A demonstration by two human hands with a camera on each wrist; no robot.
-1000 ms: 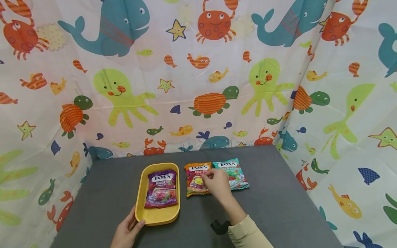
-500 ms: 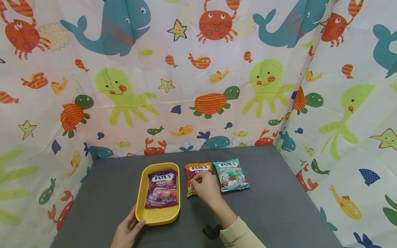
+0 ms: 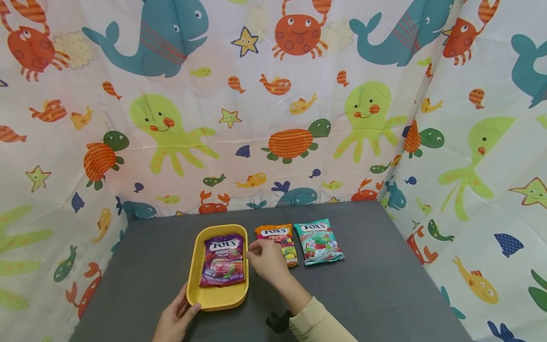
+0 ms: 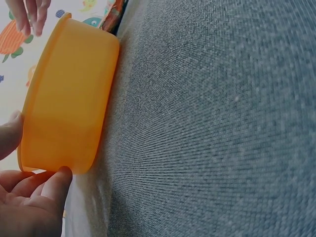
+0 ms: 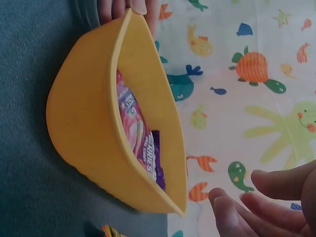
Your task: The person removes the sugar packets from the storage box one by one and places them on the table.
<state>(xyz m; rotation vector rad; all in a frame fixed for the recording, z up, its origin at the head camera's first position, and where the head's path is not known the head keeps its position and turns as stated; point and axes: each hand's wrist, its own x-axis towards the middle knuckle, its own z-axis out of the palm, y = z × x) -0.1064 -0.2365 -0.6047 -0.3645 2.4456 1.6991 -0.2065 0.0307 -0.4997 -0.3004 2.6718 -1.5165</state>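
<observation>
A yellow plastic container (image 3: 215, 298) sits on the grey tabletop, holding a purple Fox's Berries candy bag (image 3: 223, 260). My left hand (image 3: 174, 320) grips its near left corner; in the left wrist view the thumb is at the rim and the fingertips touch the outer wall. Beside the right rim, my right hand (image 3: 270, 264) hovers with nothing in it. The right wrist view shows that hand's thumb and fingers (image 5: 224, 210) apart, clear of the container wall (image 5: 81, 118). Partly hidden behind the right hand lies an orange Fox's Fruits candy bag (image 3: 288, 251).
A teal Fox's Mint Blossom candy bag (image 3: 320, 243) lies right of the orange one. White curtains (image 3: 256, 142) printed with sea animals stand around the back and sides of the grey table (image 3: 367, 294).
My right hand has moved left, from over the orange and teal bags to the container's right rim, uncovering the teal bag. The left hand and the container have stayed put.
</observation>
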